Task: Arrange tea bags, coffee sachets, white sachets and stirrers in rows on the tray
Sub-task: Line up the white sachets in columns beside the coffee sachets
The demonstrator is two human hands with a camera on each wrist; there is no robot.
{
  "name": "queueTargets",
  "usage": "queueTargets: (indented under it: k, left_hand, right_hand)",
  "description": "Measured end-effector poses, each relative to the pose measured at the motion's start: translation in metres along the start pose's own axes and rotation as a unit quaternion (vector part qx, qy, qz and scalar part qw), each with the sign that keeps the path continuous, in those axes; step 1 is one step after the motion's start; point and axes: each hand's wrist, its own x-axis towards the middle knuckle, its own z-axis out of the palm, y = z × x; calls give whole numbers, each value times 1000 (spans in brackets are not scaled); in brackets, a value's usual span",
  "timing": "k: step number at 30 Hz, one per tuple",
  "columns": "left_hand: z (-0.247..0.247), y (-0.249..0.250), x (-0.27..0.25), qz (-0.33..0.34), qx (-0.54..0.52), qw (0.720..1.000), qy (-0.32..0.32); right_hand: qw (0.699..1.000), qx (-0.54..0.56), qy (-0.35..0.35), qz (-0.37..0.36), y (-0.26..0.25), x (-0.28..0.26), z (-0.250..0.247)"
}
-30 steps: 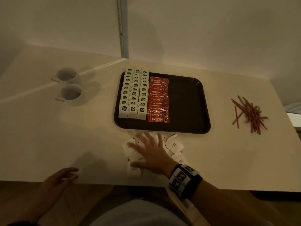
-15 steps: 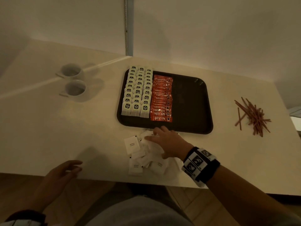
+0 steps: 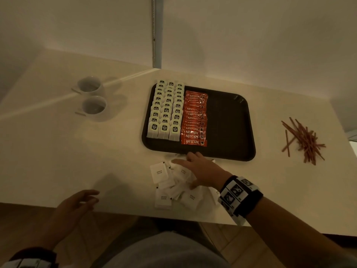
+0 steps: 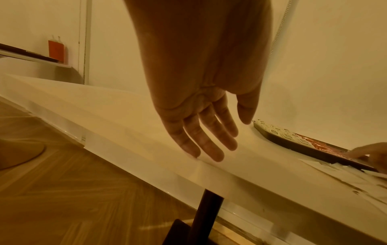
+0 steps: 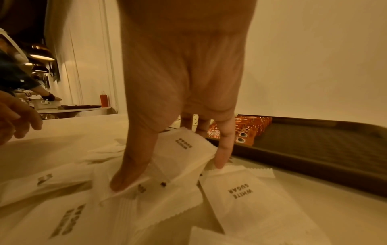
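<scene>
A dark brown tray (image 3: 228, 122) holds three columns of tea bags (image 3: 166, 109) at its left and one column of red coffee sachets (image 3: 194, 120) beside them; its right half is bare. White sugar sachets (image 3: 168, 188) lie in a loose heap on the table in front of the tray. My right hand (image 3: 185, 172) is on this heap. In the right wrist view its thumb (image 5: 130, 174) and fingers pinch a white sachet (image 5: 184, 149). My left hand (image 3: 85, 200) hovers open over the table's front edge, holding nothing. Reddish stirrers (image 3: 305, 142) lie heaped right of the tray.
Two white cups (image 3: 90, 87) (image 3: 94, 105) stand on the table left of the tray. The wall runs just behind the tray. The table's front edge (image 3: 125, 211) lies close to the sachet heap. A dark table leg (image 4: 207, 215) shows below it.
My right hand lay spread flat on the heap; its fingers have since drawn together on a sachet, nearer the tray's front edge. The left hand has stayed by the table edge.
</scene>
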Motion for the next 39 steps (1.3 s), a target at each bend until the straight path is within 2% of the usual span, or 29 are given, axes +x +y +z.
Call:
queueTargets:
  k: [3,13,20,27,31,36,39]
  left_hand:
    - [2,5,-1,-4,-21,1000,1]
    - [1,6,-1,-7,-12,1000,1]
    - [0,4,5,-3,-6,1000,-1]
    - [-3,17,4,9,6,1000,-14]
    - [-6,49,13,49,47,997,-35]
    - [9,126,43,104,80,989,-62]
    - [33,176,64,140,51,983,-107]
  right_hand:
    - [1000,13,-16,5,0,3,-2]
    - [997,67,27,28,6,-3,3]
    - [995,83,7,48,11,-4,3]
    - [994,98,-11,37,21,-11,-6]
    - [993,114,-3,39,29,-17,-20]
    - [983,180,28,12,34,-26,-52]
    - [975,216,50,-3,33,-30,-80]
